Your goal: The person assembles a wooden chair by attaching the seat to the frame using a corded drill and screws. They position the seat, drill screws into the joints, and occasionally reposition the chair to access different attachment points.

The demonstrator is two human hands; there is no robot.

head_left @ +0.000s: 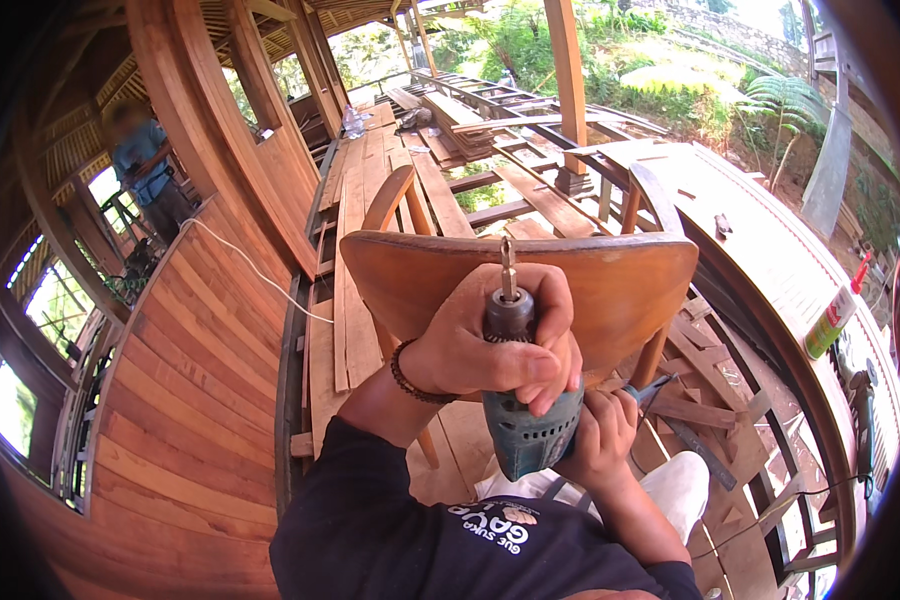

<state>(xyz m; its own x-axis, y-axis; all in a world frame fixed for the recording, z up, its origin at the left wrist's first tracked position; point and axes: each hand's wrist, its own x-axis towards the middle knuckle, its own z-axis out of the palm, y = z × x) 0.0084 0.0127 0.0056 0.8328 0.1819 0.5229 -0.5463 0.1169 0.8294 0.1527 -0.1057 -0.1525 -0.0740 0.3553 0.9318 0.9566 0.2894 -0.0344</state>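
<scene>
A teal power drill (532, 435) is held upright in front of my chest, its bit (508, 268) pointing away from me. My left hand (495, 345), with a beaded bracelet at the wrist, wraps its fingers round the metal chuck (511, 312). Lower down at the right, my right hand (605, 435) closes round the drill's handle, which is mostly hidden. Just beyond both hands stands a wooden chair (610, 275) with a curved backrest, partly covered by my left hand and the drill.
Long planks (355, 240) lie over an open floor frame ahead. A glue bottle (832, 322) with a red tip stands on the ledge at right. Wood offcuts (705, 400) lie below it. A white cable (250, 265) crosses the plank flooring at left, where another person (148, 165) stands.
</scene>
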